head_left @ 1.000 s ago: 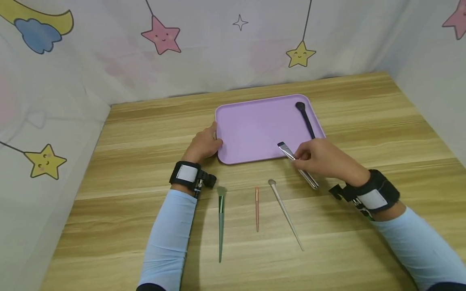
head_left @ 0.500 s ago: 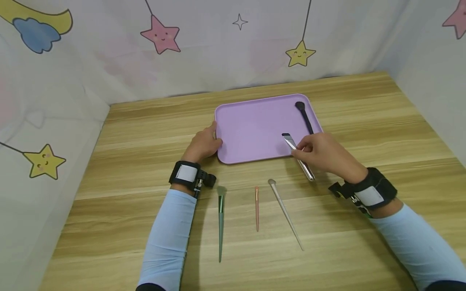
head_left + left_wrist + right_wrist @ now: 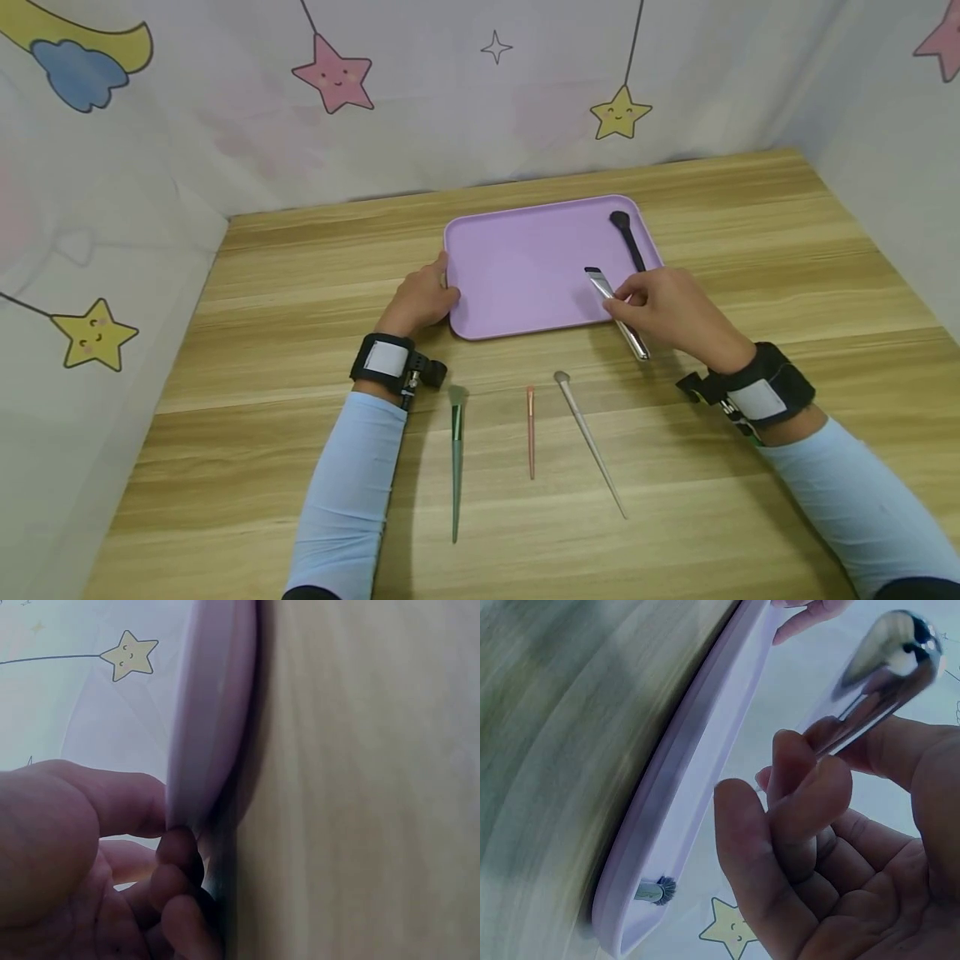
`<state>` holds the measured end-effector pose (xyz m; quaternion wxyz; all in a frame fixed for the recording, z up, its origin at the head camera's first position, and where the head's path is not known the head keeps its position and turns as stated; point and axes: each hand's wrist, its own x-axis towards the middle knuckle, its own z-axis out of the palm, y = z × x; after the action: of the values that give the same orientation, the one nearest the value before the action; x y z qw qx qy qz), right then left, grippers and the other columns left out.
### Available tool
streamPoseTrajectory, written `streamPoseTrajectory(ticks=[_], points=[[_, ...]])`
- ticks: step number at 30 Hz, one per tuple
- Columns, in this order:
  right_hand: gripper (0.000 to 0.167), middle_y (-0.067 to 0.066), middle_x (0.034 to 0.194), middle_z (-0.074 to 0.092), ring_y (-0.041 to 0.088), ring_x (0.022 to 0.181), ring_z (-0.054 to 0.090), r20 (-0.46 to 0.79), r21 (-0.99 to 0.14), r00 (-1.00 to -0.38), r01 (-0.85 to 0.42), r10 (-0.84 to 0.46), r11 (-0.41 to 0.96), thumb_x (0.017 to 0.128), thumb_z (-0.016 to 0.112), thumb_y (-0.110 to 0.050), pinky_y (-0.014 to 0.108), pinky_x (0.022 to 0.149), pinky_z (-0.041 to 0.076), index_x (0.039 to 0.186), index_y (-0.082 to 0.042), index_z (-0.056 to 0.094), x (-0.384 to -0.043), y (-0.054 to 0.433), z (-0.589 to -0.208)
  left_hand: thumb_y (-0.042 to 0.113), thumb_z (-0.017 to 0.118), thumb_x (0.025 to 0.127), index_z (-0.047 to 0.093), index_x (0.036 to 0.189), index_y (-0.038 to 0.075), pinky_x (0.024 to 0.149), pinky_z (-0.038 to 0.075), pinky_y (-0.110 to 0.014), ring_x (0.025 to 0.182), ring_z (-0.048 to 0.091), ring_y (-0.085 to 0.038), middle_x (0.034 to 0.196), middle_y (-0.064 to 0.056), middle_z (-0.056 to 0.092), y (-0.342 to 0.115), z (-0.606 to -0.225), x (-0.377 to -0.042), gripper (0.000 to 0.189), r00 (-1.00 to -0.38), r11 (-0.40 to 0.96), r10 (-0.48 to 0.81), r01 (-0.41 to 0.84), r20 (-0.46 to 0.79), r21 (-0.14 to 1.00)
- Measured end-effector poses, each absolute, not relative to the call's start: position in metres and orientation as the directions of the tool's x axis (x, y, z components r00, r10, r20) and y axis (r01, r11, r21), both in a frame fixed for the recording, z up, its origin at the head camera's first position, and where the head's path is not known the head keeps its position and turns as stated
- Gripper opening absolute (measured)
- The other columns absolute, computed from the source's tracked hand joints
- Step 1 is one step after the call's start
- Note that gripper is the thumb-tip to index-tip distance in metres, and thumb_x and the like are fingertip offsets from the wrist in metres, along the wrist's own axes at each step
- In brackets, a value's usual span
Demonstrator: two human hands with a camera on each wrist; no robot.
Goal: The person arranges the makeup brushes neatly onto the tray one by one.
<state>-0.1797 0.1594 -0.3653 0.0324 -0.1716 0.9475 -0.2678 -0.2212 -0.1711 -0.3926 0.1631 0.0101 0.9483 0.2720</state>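
My left hand (image 3: 418,298) grips the left edge of a purple tray (image 3: 525,267); in the left wrist view the thumb lies on the rim (image 3: 214,712) and the other fingers curl beneath it. Over the tray's front right edge, my right hand (image 3: 671,307) pinches a silver makeup brush (image 3: 632,337) between thumb and fingers. Its flat dark bristles point toward the back of the tray, and its shiny handle end (image 3: 892,660) looms large in the right wrist view. A black makeup brush (image 3: 628,242) lies inside the tray along the right side, its lower part hidden behind my right hand.
Three more makeup brushes lie on the wooden table (image 3: 262,467) in front of the tray: a green one (image 3: 456,467), a short pink one (image 3: 531,433) and a pale, slender one (image 3: 588,442). A curtain with printed stars (image 3: 333,73) hangs behind the table.
My right hand has carried the silver brush a little farther back over the tray and turned it slightly more upright in the head view. The left hand and tray stay put.
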Motion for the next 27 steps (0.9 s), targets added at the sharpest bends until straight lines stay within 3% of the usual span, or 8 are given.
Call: streamPoseTrajectory(ticks=[19, 27], points=[[0.025, 0.01, 0.077, 0.07, 0.02, 0.065, 0.056, 0.044, -0.516, -0.956, -0.271, -0.291, 0.813, 0.086, 0.068, -0.026, 0.03, 0.057, 0.041, 0.088, -0.002, 0.075, -0.187, 0.163, -0.367, 0.024, 0.047, 0.092, 0.013, 0.155, 0.008, 0.059, 0.035, -0.029, 0.062, 0.037, -0.019, 0.153, -0.012, 0.035, -0.17, -0.395, -0.221, 0.073, -0.946, 0.841, 0.094, -0.092, -0.311, 0.533], [0.027, 0.01, 0.077, 0.07, 0.02, 0.063, 0.055, 0.049, -0.507, -0.961, -0.258, -0.271, 0.822, 0.086, 0.067, -0.028, 0.029, 0.054, 0.039, 0.087, -0.002, 0.076, -0.193, 0.163, -0.37, 0.023, 0.046, 0.092, 0.011, 0.155, 0.008, 0.056, 0.035, -0.028, 0.053, 0.034, -0.015, 0.14, -0.014, 0.046, -0.171, -0.394, -0.221, 0.073, -0.943, 0.842, 0.097, -0.092, -0.317, 0.531]])
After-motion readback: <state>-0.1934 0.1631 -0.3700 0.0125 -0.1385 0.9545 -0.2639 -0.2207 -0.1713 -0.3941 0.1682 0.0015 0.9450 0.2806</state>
